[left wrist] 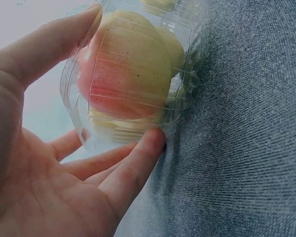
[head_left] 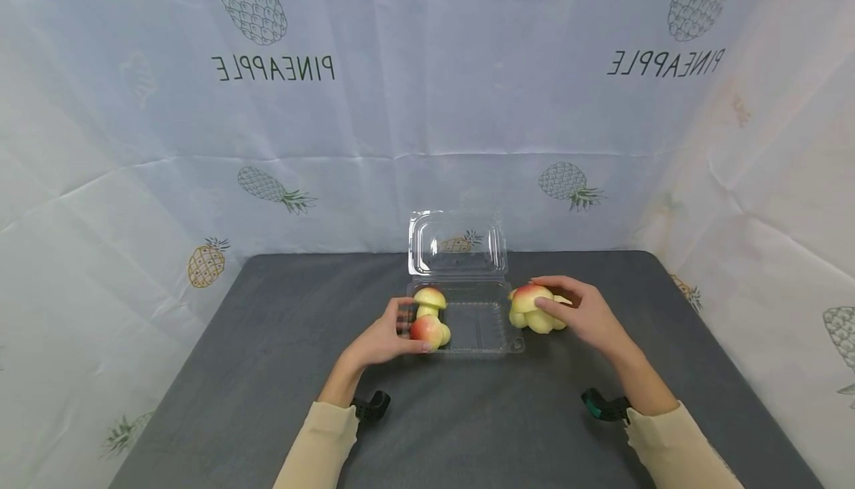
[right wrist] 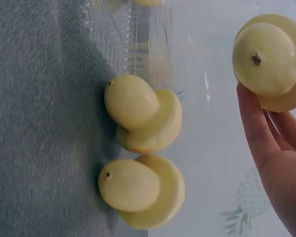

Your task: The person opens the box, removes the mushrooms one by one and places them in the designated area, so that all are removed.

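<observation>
A clear plastic clamshell box (head_left: 477, 322) lies on the table with its lid raised at the back. My left hand (head_left: 382, 339) grips the box's left side between thumb and fingers. In its left part lie two toy mushrooms, one farther back (head_left: 430, 297) and one nearer (head_left: 425, 328), with yellow stems and reddish-yellow caps. Right of the box, my right hand (head_left: 591, 317) holds another toy mushroom (right wrist: 266, 59) up off the table, its stem end showing in the right wrist view. Below it, two more mushrooms, one nearer the box (right wrist: 130, 103) and one farther away (right wrist: 130, 185), lie side by side.
The transparent lid (head_left: 457, 225) stands near the back edge of the dark grey table (head_left: 280, 370). Behind and around the table hangs a pale cloth (head_left: 454, 103) printed with pineapples. A black wrist mount (head_left: 372, 406) sits at the left wrist, another (head_left: 604, 406) at the right.
</observation>
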Action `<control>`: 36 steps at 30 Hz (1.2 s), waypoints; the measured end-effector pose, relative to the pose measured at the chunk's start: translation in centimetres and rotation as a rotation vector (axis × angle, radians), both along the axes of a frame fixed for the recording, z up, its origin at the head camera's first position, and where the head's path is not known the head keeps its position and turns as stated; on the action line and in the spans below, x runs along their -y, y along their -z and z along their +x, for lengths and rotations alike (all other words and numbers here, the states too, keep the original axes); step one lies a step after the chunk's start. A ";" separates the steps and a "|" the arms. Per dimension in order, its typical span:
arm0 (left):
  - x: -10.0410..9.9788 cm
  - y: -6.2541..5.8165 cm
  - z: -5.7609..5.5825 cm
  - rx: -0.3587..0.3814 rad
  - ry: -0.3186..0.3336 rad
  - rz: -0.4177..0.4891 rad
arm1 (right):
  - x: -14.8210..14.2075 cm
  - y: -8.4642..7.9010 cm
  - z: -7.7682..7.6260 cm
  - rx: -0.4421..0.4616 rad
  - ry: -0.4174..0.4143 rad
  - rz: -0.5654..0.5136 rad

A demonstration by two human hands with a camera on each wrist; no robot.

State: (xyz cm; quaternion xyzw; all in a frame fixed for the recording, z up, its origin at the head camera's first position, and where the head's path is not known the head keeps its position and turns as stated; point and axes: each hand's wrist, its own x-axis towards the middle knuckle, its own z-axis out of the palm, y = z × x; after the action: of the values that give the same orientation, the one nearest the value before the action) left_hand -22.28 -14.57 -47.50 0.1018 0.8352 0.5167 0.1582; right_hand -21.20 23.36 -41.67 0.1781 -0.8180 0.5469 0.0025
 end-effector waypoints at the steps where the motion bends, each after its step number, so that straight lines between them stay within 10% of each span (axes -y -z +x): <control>1: 0.0 0.0 0.0 0.001 -0.001 0.001 | -0.2 0.0 0.1 0.003 0.005 -0.001; 36: -0.1 0.0 0.1 -0.008 0.007 0.035 | -6.4 0.6 1.0 0.066 0.085 -0.097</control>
State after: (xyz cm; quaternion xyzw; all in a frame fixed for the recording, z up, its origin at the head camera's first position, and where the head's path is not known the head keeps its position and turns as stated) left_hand -22.13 -14.50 -47.54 0.1096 0.8264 0.5301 0.1551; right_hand -20.20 29.77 -42.29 0.1250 -0.7970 0.5909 0.0074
